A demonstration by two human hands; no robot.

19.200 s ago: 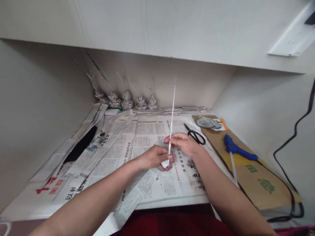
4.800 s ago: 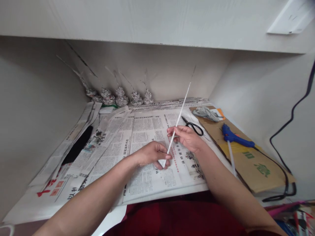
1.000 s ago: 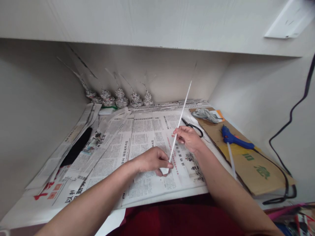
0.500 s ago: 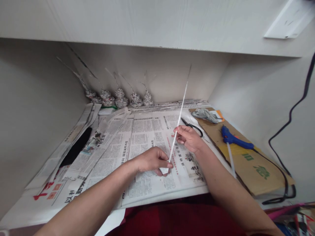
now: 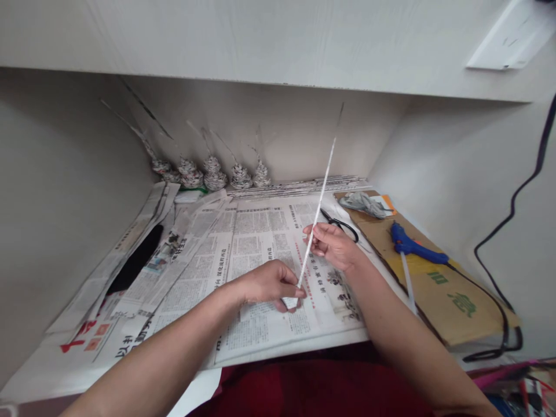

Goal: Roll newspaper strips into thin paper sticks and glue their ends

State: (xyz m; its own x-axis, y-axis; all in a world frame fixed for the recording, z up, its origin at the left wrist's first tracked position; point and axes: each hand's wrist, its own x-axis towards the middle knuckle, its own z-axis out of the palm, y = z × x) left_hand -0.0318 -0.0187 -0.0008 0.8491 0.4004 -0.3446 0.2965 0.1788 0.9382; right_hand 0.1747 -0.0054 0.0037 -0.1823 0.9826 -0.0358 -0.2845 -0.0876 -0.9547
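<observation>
A thin white rolled paper tube [image 5: 324, 188] slants upward between my hands, with a narrow dark rod [image 5: 340, 119] sticking out of its top. My left hand [image 5: 273, 284] is closed on the lower end, where a loose flap of the newspaper strip [image 5: 290, 302] shows beneath the fingers. Higher up, my right hand [image 5: 332, 243] pinches the tube between thumb and fingers. Both hands are over the newspaper sheet [image 5: 256, 231] on the work surface. Black-handled scissors [image 5: 347, 226] lie just beyond my right hand, partly hidden by it.
Several woven paper gourd shapes [image 5: 215, 174] stand along the back wall, beside a bundle of paper sticks [image 5: 299, 188]. Cut newspaper strips [image 5: 125, 243] lie at left. A blue glue gun [image 5: 417, 249] rests on cardboard [image 5: 460, 301] at right, its cord trailing. A shelf panel [image 5: 260, 46] overhangs.
The tube's top has tilted slightly right and reaches a little higher. My right-hand fingers have shifted their pinch on it; my left hand stays in place.
</observation>
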